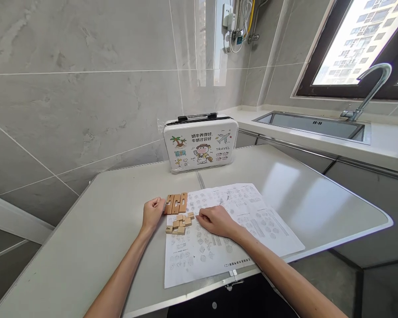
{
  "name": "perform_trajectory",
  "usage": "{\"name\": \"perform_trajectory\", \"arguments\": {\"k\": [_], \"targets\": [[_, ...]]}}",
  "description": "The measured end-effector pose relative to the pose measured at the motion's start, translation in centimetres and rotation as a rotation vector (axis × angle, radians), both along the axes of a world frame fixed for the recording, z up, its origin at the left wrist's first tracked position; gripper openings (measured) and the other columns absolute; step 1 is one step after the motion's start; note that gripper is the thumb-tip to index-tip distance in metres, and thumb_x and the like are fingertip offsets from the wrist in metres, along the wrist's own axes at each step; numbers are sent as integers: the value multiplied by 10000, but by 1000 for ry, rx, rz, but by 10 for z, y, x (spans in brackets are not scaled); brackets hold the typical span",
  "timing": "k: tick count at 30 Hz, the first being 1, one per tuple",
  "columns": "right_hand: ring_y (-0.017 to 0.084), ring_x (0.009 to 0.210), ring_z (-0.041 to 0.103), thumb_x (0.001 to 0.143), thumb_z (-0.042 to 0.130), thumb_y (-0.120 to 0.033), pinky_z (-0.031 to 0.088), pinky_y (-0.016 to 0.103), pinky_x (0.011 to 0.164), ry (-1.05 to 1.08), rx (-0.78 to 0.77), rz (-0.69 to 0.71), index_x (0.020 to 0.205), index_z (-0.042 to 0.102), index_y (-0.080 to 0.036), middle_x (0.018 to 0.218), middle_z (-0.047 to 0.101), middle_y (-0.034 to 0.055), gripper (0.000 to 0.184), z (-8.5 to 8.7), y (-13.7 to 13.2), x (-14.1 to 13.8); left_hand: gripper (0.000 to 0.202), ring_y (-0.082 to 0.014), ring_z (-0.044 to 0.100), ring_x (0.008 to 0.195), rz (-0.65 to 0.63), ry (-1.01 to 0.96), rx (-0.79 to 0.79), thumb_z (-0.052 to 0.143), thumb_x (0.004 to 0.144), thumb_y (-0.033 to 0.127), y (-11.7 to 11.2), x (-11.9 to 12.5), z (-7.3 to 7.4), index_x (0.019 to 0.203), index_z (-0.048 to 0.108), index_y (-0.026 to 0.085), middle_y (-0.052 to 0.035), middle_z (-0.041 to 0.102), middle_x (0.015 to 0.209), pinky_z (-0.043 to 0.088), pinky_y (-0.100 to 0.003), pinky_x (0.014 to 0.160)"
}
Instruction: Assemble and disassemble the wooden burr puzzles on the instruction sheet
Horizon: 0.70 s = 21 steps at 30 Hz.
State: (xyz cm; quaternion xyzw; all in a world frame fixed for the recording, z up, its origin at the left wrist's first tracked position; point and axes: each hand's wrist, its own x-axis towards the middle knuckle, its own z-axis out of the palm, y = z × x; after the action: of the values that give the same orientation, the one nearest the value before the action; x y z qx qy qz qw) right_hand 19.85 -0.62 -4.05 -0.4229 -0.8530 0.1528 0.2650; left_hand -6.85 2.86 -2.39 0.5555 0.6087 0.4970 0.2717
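Several small wooden puzzle pieces lie on a printed sheet of diagrams (245,221) on a grey table (96,229). Three notched bars (176,203) lie side by side as a block; smaller light cubes and bits (180,223) are scattered just below them. My left hand (153,213) rests curled against the left edge of the notched bars, its fingers touching them. My right hand (216,219) lies on the sheet to the right of the small pieces, fingers curled with the fingertips close to the nearest cube.
A white case with cartoon travel pictures (200,144) stands upright at the table's back edge against the tiled wall. To the right, a counter holds a steel sink (313,124) with a curved tap (371,88) under a window.
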Motion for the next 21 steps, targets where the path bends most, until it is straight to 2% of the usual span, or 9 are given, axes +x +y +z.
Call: {"name": "perform_trajectory", "arguments": {"k": [7, 21], "targets": [[119, 525, 495, 1010, 490, -281, 272, 252, 566, -20, 5, -8, 681, 513, -206, 592, 577, -20, 338, 0, -1, -1, 415, -109, 169, 557, -35, 37, -5, 563, 747, 292, -3, 1, 1, 611, 177, 227, 50, 168, 602, 149, -266, 528], [119, 522, 453, 994, 493, -307, 316, 237, 587, 72, -50, -48, 670, 466, -212, 569, 521, -35, 339, -3, -4, -5, 374, -117, 187, 587, 4, 51, 26, 529, 757, 277, -5, -2, -1, 640, 176, 232, 53, 171, 624, 171, -251, 543]]}}
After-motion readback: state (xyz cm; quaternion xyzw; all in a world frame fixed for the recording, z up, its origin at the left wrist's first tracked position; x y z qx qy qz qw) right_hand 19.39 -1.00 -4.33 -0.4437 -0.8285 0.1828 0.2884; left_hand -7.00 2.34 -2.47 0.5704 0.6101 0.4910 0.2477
